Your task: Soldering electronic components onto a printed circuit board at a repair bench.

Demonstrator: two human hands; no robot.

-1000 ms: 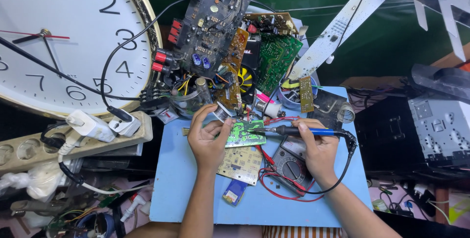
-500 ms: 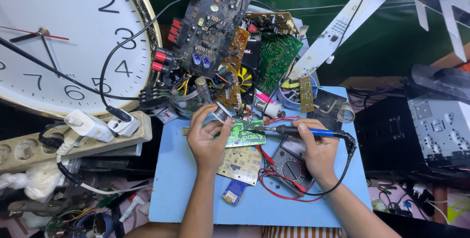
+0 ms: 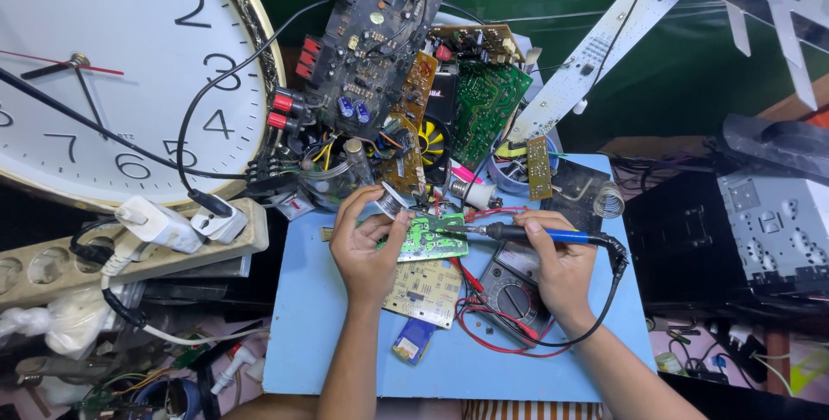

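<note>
My left hand (image 3: 367, 243) pinches a small spool of solder wire (image 3: 390, 205) over a small green circuit board (image 3: 433, 238) on the blue mat (image 3: 311, 334). My right hand (image 3: 557, 260) grips a soldering iron with a blue handle (image 3: 553, 235); its tip points left onto the green board. A beige circuit board (image 3: 425, 290) lies just below the green one. A multimeter (image 3: 514, 295) with red leads sits under my right hand.
A big wall clock (image 3: 112, 75) fills the upper left. A pile of circuit boards (image 3: 406, 66) stands behind the mat. A power strip with plugs (image 3: 164, 230) lies left, a coiled iron stand (image 3: 609, 200) right, black equipment (image 3: 760, 230) far right.
</note>
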